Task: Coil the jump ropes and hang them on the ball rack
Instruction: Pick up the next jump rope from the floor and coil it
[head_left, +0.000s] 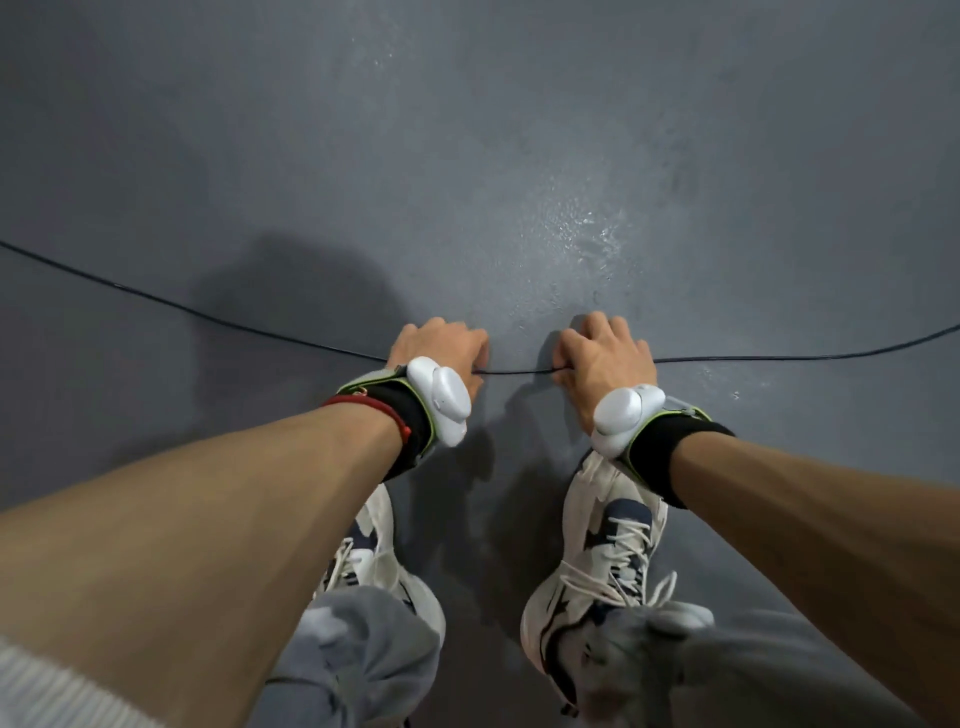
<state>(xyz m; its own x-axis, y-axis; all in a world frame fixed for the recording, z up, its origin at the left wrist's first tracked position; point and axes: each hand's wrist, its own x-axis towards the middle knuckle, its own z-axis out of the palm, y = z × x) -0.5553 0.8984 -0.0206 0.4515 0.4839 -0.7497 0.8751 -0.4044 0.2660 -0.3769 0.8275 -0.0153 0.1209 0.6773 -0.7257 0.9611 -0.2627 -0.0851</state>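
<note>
Black rope (519, 371) lying across the grey floor (467, 156), gripped near its middle by the left hand (441, 353) and right hand (602, 358), fingers apparently curled shut around it; no legible writing on wrist devices (441, 400).

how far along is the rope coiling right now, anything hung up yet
Nothing looks done: no coil and no ball rack in view. In hand: the left hand and right hand both grip one black jump rope, which lies stretched out across the grey floor to both sides. Left: coiling this rope, then hanging it.
</note>
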